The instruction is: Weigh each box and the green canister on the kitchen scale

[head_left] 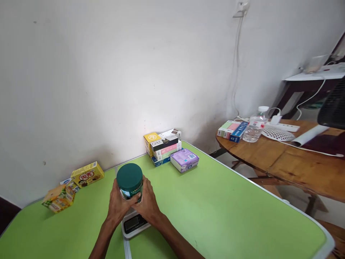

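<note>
A green canister with a dark green lid (129,177) is held between my two hands. My left hand (117,203) wraps its left side, and my right hand (147,201) wraps its right side, with the thumbs meeting at the front. Directly beneath is a white kitchen scale (132,233) with a dark display at its front. The hands hide most of the scale's top, so I cannot tell whether the canister touches it.
Yellow snack boxes (87,175) and a yellow carton (59,198) stand left on the green table (215,208). Stacked small boxes (166,147) and a purple tissue pack (184,160) sit near the wall. A wooden table (269,154) at right bears a water bottle (255,126) and more boxes (232,129).
</note>
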